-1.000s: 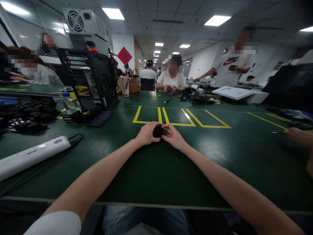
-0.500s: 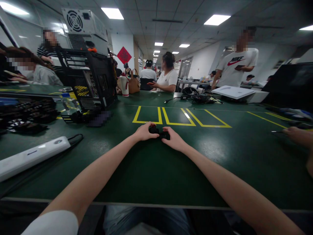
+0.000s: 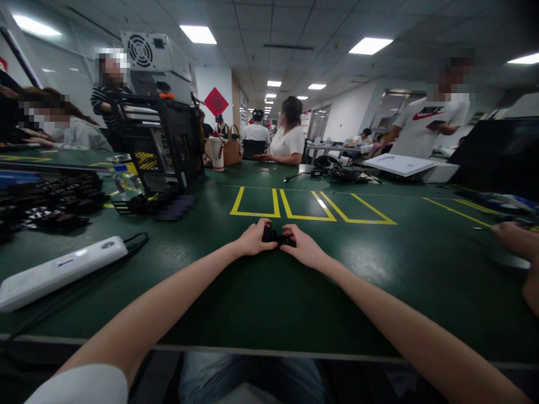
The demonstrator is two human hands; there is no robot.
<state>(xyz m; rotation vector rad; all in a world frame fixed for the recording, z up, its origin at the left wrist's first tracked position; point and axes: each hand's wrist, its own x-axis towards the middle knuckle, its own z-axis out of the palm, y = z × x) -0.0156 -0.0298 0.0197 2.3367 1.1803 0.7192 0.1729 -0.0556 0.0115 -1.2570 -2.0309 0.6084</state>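
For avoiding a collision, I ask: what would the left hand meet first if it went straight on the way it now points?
Past the small black part it grips, the left hand would probably meet the right hand first, though depth is unclear.

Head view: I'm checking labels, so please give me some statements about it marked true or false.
1. The left hand and right hand both have fingers on a black item. True.
2. A long white device lies left of both hands. True.
3. The right hand rests on the white device. False: it is at the black item.
4. A white cup is left of a brown bag. True.
5. The cup is tipped over. False: it is upright.
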